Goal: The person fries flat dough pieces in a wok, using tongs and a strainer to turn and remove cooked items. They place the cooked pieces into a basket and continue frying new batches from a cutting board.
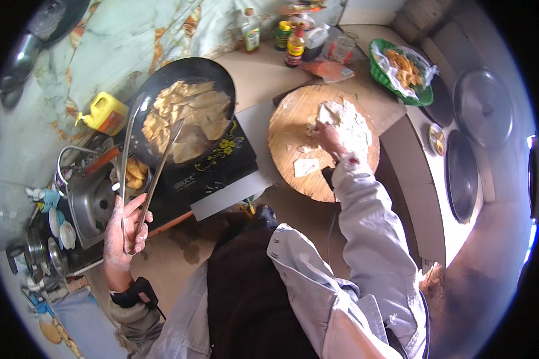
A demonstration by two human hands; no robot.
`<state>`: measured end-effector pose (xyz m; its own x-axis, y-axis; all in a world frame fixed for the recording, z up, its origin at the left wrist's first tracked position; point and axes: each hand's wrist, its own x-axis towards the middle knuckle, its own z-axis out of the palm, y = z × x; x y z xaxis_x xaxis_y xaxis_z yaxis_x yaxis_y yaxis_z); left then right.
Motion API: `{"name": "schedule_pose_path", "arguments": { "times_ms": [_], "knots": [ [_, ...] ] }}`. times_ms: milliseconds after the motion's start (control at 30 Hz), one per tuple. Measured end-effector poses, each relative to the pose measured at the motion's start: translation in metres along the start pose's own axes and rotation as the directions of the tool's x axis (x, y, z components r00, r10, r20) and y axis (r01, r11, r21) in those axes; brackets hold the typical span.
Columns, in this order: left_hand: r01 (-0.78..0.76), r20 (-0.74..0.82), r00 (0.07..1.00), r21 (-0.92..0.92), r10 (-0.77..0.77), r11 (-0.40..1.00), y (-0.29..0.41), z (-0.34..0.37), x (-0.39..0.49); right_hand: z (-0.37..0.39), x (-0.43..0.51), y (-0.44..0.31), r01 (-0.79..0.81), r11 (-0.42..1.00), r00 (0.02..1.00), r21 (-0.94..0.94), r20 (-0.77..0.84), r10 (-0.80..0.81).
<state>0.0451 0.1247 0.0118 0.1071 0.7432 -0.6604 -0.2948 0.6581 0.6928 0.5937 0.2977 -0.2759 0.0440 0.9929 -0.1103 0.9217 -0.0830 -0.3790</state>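
My left hand [125, 229], dusted with flour, holds long metal tongs [158, 178] near their bent end. The arms of the tongs stand apart and reach over a black wok [222, 74]. Pale to golden pieces of dough [170, 103] fry in the oil there. Over a round wooden chopping board [283, 121], my right hand [330, 137] is at a floury heap of flat dough pieces [346, 119]; its fingertips are partly hidden, so its hold is unclear. One separate dough piece [306, 167] lies near the board's front. A dark handle [328, 177] shows beside my right wrist.
The wok stands on a black induction hob [193, 179]. Left are a steel sink [90, 202], a yellow jug [105, 114] and a bowl of fried pieces [136, 172]. Sauce bottles [295, 47] line the back. A lined green basket [382, 80] holds fried food [403, 69].
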Motion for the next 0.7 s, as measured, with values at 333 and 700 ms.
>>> {"name": "schedule_pose_path", "arguments": {
  "times_ms": [333, 700],
  "knots": [
    [-0.004, -0.033, 0.999, 0.002, 0.005, 1.0, -0.003, -0.008, -0.002, -0.097, -0.016, -0.024, -0.31, 0.406, 0.948, 0.86, 0.312, 0.062],
    [-0.045, -0.057, 0.997, 0.042, 0.047, 0.998, -0.004, -0.015, -0.008, -0.117, 0.008, -0.298, 0.504, 0.694, 0.781, 0.515, 0.071, -0.62]
  ]
}}
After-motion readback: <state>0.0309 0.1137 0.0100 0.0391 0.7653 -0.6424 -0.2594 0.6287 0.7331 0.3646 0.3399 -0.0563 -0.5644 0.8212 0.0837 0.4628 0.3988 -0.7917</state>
